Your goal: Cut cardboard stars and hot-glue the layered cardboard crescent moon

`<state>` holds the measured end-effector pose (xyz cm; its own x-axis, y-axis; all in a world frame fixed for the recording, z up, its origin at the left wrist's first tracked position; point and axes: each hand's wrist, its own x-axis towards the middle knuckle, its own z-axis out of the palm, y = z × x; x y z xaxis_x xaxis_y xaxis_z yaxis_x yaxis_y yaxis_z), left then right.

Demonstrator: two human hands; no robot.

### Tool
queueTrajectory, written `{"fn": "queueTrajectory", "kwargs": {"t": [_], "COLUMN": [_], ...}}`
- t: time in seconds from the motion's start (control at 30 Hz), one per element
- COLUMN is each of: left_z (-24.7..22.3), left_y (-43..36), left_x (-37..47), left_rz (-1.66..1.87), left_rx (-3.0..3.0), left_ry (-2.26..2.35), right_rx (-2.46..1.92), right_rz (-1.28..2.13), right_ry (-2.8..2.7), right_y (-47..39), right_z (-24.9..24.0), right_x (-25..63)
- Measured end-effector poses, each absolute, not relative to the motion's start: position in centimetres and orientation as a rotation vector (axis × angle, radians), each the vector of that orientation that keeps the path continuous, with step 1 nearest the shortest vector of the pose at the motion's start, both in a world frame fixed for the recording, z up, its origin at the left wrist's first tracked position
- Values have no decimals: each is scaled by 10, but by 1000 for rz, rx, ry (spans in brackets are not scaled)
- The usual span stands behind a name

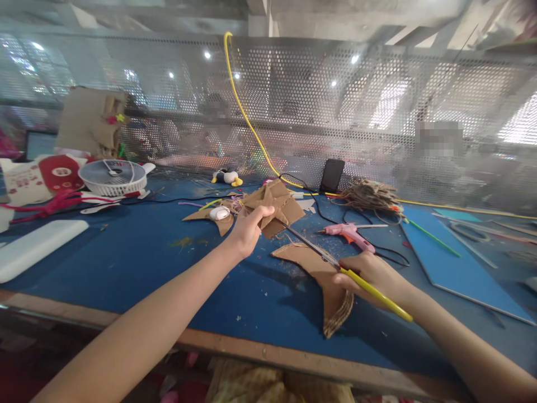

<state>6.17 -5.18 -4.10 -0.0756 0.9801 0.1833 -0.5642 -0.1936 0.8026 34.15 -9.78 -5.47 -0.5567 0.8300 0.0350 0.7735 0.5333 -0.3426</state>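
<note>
A blue-topped workbench [126, 263] stands before a perforated metal screen [377, 101], bright windows [520, 126] glowing behind.

Illumination is moderate and even. Light enters from windows and small ceiling lamps behind the perforated metal screen [377, 112], producing bright glare patches at upper left and far right. The blue table [138, 257] shows soft, diffuse shadows beneath the left hand [248, 226], the right hand [371, 275] and the curved cardboard piece [323, 280]. Wide-angle distortion bends the table edge and stretches the forearms. The background is hazy and smeared; two areas are pixelated. The foreground is reasonably sharp.
</note>
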Motion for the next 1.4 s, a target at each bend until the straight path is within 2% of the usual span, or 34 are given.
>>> {"fn": "queueTrajectory", "kwargs": {"t": [0.2,0.4,0.7,0.97,1.4], "left_z": [-45,-42,-39,-38,-42], "left_y": [-50,-53,-46,-52,-52], "left_x": [62,63,59,65,64], "left_rz": [1575,1550,1623,1532,1571], "left_rx": [873,839,683,746,819], "left_ry": [665,641,643,647,644], "right_rx": [-1320,-1304,-1242,-1263,-1268], "right_rz": [530,402,460,458,422], "right_ry": [-2529,-2603,-2657,-2674,-2698], "right_y": [-101,-98,-99,-100,-100], "right_z": [-58,-58,-51,-48,-47], "right_x": [336,342,349,347,346]}}
